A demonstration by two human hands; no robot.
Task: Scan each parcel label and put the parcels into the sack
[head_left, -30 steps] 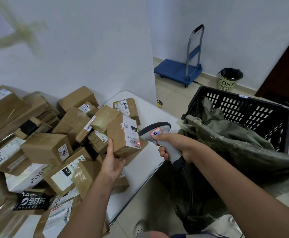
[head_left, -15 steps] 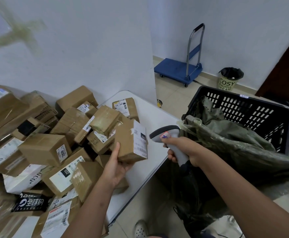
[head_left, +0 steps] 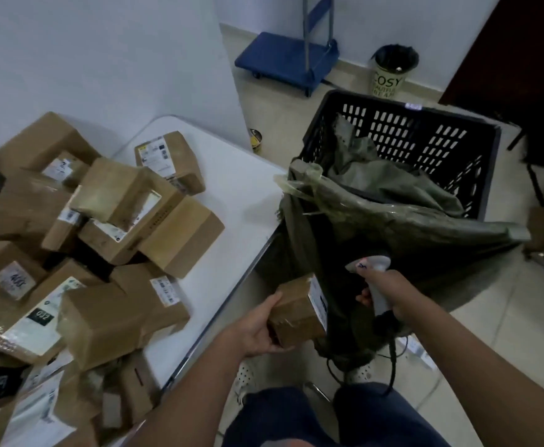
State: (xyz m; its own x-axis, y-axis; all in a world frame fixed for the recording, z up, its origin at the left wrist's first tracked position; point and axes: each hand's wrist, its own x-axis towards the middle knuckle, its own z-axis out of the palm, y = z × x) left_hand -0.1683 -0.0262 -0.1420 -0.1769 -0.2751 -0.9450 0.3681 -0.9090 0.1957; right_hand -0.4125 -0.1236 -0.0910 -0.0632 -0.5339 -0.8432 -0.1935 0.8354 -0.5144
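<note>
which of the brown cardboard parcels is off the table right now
The small brown cardboard parcel held in the left hand, beside the dark green sack. All other parcels lie piled on the white table.

Surface (head_left: 231, 201): left, carrying the heap of parcels (head_left: 80, 253).
Sack (head_left: 393, 227): right of the surface, mouth draped over the crate (head_left: 425, 140).
Trolley (head_left: 283, 59): on the floor behind the crate, bin (head_left: 393, 72) to its right.
Held parcel (head_left: 296, 311): off the surface edge, at the sack's mouth.
Scanner (head_left: 374, 279): just right of the held parcel.
</note>
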